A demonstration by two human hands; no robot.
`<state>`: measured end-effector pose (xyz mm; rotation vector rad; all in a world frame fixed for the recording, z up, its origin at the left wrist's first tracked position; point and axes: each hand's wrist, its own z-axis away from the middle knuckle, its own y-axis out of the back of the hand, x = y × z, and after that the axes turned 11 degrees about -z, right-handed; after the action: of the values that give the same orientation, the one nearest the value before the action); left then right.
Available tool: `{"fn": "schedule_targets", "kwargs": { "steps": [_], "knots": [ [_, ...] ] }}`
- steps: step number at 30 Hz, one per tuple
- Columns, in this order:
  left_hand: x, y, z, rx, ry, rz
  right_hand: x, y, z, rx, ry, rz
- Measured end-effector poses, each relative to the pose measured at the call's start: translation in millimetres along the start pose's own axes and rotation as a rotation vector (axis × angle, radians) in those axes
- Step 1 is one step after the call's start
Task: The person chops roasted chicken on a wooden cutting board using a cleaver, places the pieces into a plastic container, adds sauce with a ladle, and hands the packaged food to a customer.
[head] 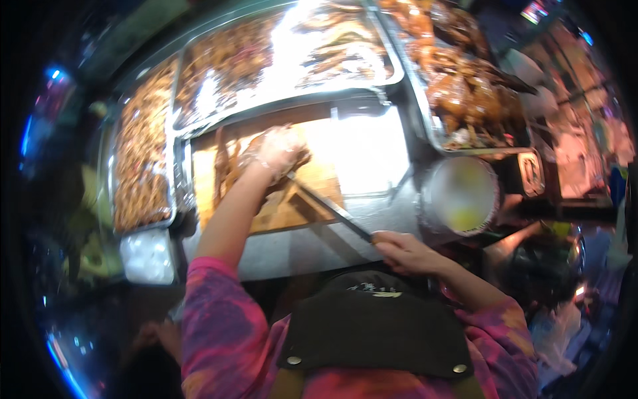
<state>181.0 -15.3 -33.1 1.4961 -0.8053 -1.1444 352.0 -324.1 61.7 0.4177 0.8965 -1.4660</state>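
My left hand [281, 144], in a clear plastic glove, is pressed on a brown piece of cooked meat [254, 149] on a wooden cutting board [314, 184]. My right hand [406, 252] is closed around the handle of a long knife [334, 207]. The blade points up and left, its tip end beside the meat near my left hand. Glare and blur hide the exact contact of blade and meat. A longer brown strip of meat [220, 159] lies at the board's left side.
Metal trays of cooked meat stand at the left [172, 174] and behind the board [398, 75]. A tray of glazed whole poultry [448, 90] is at the right, a round whitish container [461, 197] nearer. A white plastic container [147, 257] sits front left. Another person's hand [162, 334] shows lower left.
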Motion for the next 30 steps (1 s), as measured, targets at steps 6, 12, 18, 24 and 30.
{"fn": "schedule_targets", "kwargs": {
  "steps": [6, 12, 18, 24, 30],
  "knots": [
    [-4.7, 19.8, -24.9, -0.205, -0.17, 0.236, 22.6, 19.2, -20.8, 0.056, 0.199, 0.402],
    [9.2, 51.9, -55.7, 0.196, 0.032, 0.594, 35.3, 33.5, -31.8, 0.021, 0.267, 0.356],
    [123.0, 163.0, -165.6, 0.357, -0.238, 0.521, 28.0, 37.0, -36.5, -0.041, 0.24, 0.343],
    [105.9, 163.8, -134.0, 0.548, -0.132, 0.395, 37.7, 33.8, -35.4, 0.054, 0.339, 0.332],
    [40.9, 94.3, 78.7, 0.611, 0.617, 0.284, 36.7, 24.6, -37.5, 0.193, 0.225, 0.326]
  ]
}}
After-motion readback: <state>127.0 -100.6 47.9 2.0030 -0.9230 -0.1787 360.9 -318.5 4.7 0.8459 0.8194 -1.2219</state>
